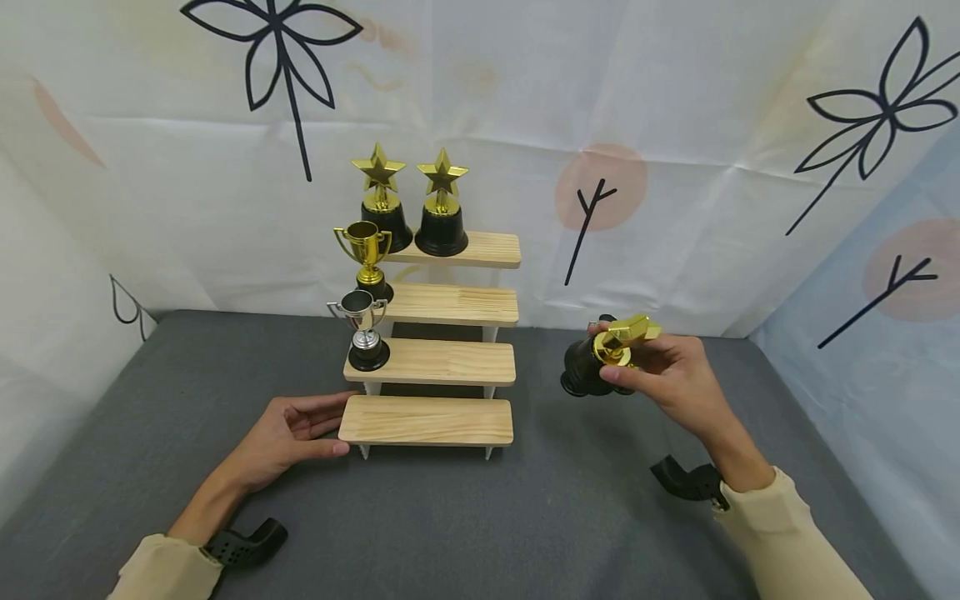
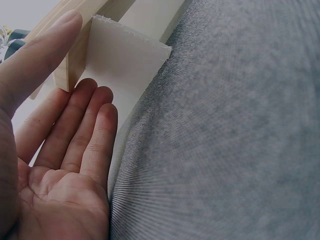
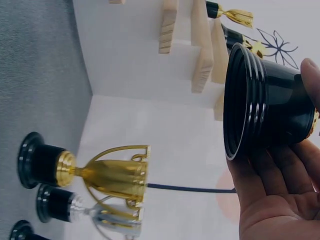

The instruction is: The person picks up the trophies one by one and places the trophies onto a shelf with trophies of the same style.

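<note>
- White printed cloth (image 1: 480, 100) behind a grey desk (image 1: 450, 533), with black flower outlines and pale orange discs.
- Toward the desk's far edge, slightly left of the middle, a wooden stepped shelf (image 1: 450, 362) on white supports.
- Upright on the top step: left star trophy (image 1: 387, 223) near the left end, second star trophy (image 1: 442, 229) just beside it.
- At the left end of the next step down, a gold cup (image 1: 367, 246); below, at the third step's left end, a silver cup (image 1: 367, 333).
- Left hand (image 1: 288, 442) at the left end of the lowest step (image 1: 425, 421), fingers (image 2: 75, 125) extended, thumb spread, grasping nothing.
- Right hand (image 1: 671, 379) with thumb and fingers (image 3: 272, 170) clasped around the black base of a third star trophy (image 1: 588, 367); held tilted above the desk, between the shelf and the desk's right edge.
- In the right wrist view, on the desk beyond this hand: another gold cup (image 3: 115, 177), another silver cup (image 3: 117, 217) partly hidden behind it, and a cut-off black base (image 3: 27, 232).
</note>
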The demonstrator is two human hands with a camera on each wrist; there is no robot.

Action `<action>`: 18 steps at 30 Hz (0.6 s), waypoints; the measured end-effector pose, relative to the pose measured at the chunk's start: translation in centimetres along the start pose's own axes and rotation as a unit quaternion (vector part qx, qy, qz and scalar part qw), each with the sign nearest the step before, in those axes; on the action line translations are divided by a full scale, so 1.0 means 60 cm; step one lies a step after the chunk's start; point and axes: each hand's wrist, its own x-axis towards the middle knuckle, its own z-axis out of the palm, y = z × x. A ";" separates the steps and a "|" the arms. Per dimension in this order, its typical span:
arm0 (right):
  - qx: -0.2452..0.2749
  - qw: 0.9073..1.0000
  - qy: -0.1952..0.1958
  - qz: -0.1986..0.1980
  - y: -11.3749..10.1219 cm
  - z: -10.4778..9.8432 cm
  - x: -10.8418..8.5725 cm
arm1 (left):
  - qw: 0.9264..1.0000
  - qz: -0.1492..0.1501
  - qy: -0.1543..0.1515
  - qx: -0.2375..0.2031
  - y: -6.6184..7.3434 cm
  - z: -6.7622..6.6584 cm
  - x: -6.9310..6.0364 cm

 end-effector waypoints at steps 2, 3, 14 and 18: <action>-0.006 1.000 -0.001 -0.003 -0.004 0.001 0.006 | 1.000 0.006 -0.005 -0.003 0.001 0.000 0.000; -0.008 1.000 -0.001 -0.004 -0.007 0.001 0.010 | 1.000 0.007 -0.005 -0.005 0.001 0.000 -0.001; -0.036 0.999 -0.016 -0.004 -0.025 0.011 0.049 | 1.000 0.005 0.000 0.000 0.003 0.001 -0.002; -0.047 0.999 -0.025 -0.007 -0.031 0.016 0.064 | 1.000 0.002 0.002 0.004 0.004 0.002 -0.002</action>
